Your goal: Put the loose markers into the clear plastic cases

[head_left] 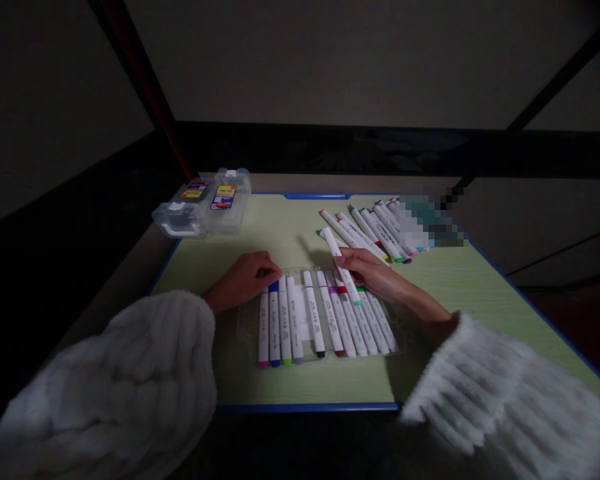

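Observation:
My right hand (367, 270) grips a white marker (341, 263) with a green end, tilted above a clear plastic tray (400, 343). In that tray several white markers (313, 317) lie side by side, with a gap left of the middle. Their ends show pink, blue, light green, grey, black and dark red. My left hand (247, 277) rests at the tray's upper left corner, fingers curled in by the tops of the blue and pink markers. Whether those fingertips hold anything is hidden.
Several loose markers (360, 233) lie in a pile at the back right of the pale green table (275, 227). Two clear plastic cases with handles (205, 207) stand at the back left. A blue edge (310, 407) borders the tabletop.

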The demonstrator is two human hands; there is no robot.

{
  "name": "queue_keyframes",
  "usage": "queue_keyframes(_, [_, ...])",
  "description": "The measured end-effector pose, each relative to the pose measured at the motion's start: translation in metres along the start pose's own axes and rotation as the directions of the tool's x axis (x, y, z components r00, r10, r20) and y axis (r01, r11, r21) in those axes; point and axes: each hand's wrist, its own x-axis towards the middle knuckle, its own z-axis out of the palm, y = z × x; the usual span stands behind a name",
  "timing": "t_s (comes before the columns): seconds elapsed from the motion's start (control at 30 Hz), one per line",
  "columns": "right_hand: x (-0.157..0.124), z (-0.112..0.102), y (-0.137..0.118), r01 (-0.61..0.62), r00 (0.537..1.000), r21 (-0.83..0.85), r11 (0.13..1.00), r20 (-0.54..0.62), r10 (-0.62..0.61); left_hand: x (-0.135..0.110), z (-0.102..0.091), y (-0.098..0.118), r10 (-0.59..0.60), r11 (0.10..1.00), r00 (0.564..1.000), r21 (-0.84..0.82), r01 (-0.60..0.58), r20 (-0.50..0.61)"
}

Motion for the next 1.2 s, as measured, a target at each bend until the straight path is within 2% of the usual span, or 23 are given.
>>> queue_keyframes(0.37, [0.0002,-0.0007,0.0021,0.003,1.000,0.003,1.000,0.006,-0.003,0.0014,0.0034,-0.0059,-0.043,0.991,0.999,-0.125,0.040,-0.026])
queue_keyframes(1.03, [0.0001,0.0017,-0.0008,0.034,0.999,-0.039,0.999,0.016,-0.033,0.0007,0.0028,-0.0030,-0.015,0.998,1.000,-0.054,0.015,-0.009])
queue_keyframes(1.2, [0.0004,0.0023,-0.0006,0.032,0.999,-0.044,0.999,0.009,-0.031,0.0005,0.0032,-0.0010,-0.032,0.996,0.999,-0.089,0.031,-0.016])
